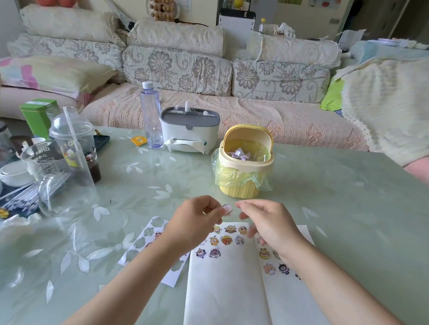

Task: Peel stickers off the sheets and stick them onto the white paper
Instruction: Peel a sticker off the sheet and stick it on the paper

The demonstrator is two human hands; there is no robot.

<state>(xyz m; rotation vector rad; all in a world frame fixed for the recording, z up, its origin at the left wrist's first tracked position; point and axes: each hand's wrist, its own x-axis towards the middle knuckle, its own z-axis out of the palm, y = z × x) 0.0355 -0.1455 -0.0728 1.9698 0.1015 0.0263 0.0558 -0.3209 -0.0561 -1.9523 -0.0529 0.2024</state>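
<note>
Pale green and patterned with white leaves, the bench (343, 206) carried the white paper (226, 299) at its near edge, opened flat with a crease running from near to far. Rows of small cartoon stickers sat on the far part of both halves of that paper. Just left of it lay a sticker sheet (142, 248), mostly bare cut-outs, with its right side hidden under the left forearm.

Both hands were raised above the far end of the paper. The left hand (195, 223) had its grip closed on one small round sticker (227, 209), pinched between thumb and fingertips and held up off the paper. The right hand (267, 222) was just right of it with curled fingers, its fingertips right beside the sticker; whether its grip touched the sticker or held anything could not be told.

Beyond the hands stood a small yellow bin (242, 186) lined with a green bag, its lid tipped up. Farther back were a white and grey tissue box (190, 133) and, to its left, a clear plastic bottle (151, 114). At the far left stood a green tin (38, 114), a domed cup (73, 135) with a straw and a glass measuring cup (49, 158). A flowered sofa (188, 69) ran behind the bench
</note>
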